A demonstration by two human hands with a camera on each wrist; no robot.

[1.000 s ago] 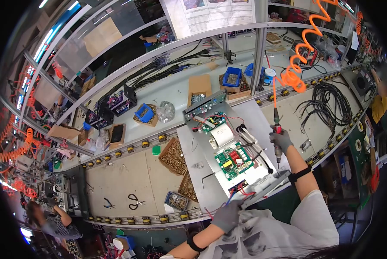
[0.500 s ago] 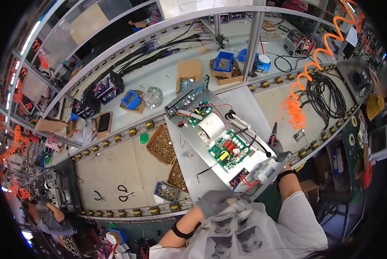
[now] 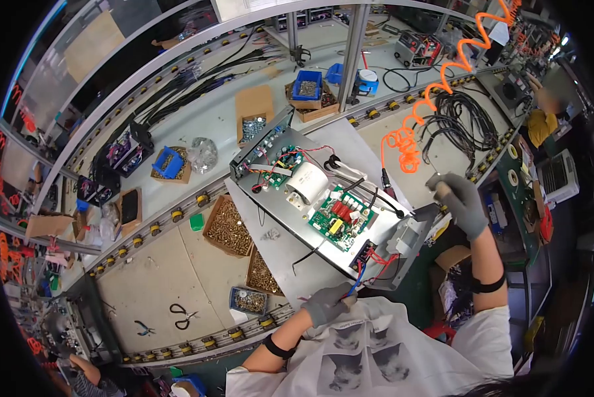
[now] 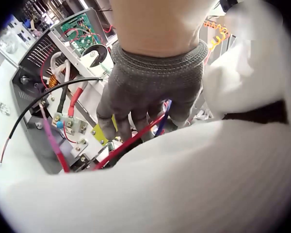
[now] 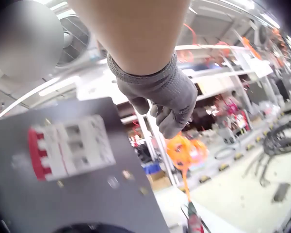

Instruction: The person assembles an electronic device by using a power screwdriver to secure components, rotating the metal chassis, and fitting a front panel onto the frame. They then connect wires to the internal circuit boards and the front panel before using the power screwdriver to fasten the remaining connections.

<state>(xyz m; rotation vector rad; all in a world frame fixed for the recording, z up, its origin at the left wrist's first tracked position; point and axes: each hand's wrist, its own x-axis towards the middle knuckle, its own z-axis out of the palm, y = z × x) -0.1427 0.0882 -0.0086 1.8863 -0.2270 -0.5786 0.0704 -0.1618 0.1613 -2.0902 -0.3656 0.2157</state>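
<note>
My left hand [image 3: 327, 304], in a grey glove, is low at the front of an opened metal chassis [image 3: 297, 225]. Its fingers pinch red and blue wires [image 4: 141, 132] that run out beside the thumb. Raised beyond the chassis's right end, my gloved right hand [image 3: 466, 205] has loosely curled fingers with nothing in them. Near it stands the grey end panel [image 3: 413, 248], which bears a red-and-white breaker [image 5: 72, 148]. Behind this panel an electric screwdriver [image 3: 386, 184] hangs from the orange coiled cord [image 3: 403, 149]. A green circuit board [image 3: 340, 218] and a white cylinder [image 3: 308, 182] sit inside the chassis.
Boxes of brass-coloured screws [image 3: 227, 228] and a blue tray of small hardware [image 3: 248, 301] lie left of the chassis. Pliers [image 3: 145, 328] and scissors [image 3: 182, 316] rest on the bench. Coiled black cables [image 3: 466, 122] lie at the back right. Roller rails [image 3: 207, 342] edge the bench.
My right hand has let go of the screwdriver and moved away to the right; the tool now hangs behind the end panel. My left hand stays near the front wires. The head view has shifted.
</note>
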